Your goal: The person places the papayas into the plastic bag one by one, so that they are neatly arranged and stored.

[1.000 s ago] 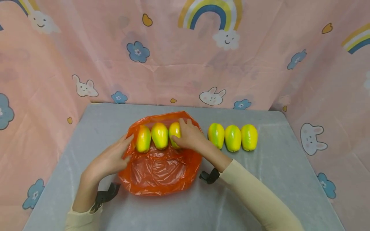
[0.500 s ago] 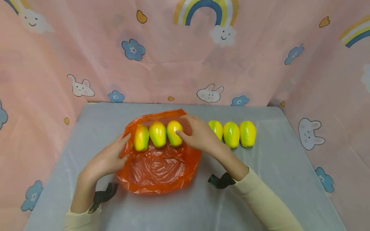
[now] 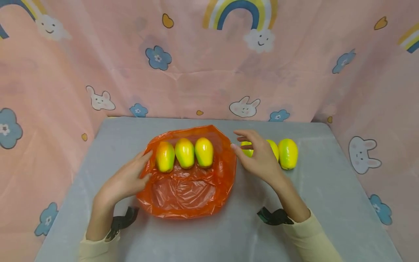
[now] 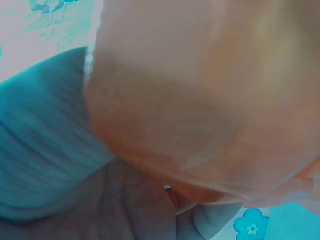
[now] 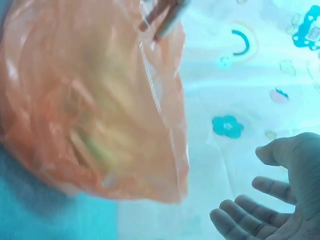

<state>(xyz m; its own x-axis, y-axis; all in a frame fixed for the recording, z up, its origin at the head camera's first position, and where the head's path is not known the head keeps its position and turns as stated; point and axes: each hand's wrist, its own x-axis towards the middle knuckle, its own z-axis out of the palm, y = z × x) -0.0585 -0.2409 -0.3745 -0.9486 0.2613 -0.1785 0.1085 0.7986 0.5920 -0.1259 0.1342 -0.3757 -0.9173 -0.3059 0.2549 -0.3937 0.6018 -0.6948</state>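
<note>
head: the right hand [image 3: 260, 157], fingers apart, has left the three bagged fruits [image 3: 204, 153] at its left; it partly hides three loose fruits [image 3: 288, 154]. the left hand [image 3: 126, 182], fingers extended, touches the orange bag [image 3: 183, 193]. left wrist: bag covers part of the hand. right wrist: bag stands clear of the fingers [image 5: 272, 190].

No text or number is readable on the orange bag [image 3: 184, 193] or the fruits [image 3: 184, 153] inside it. The cloth [image 3: 196, 82] behind the bag bears no legible writing.
</note>
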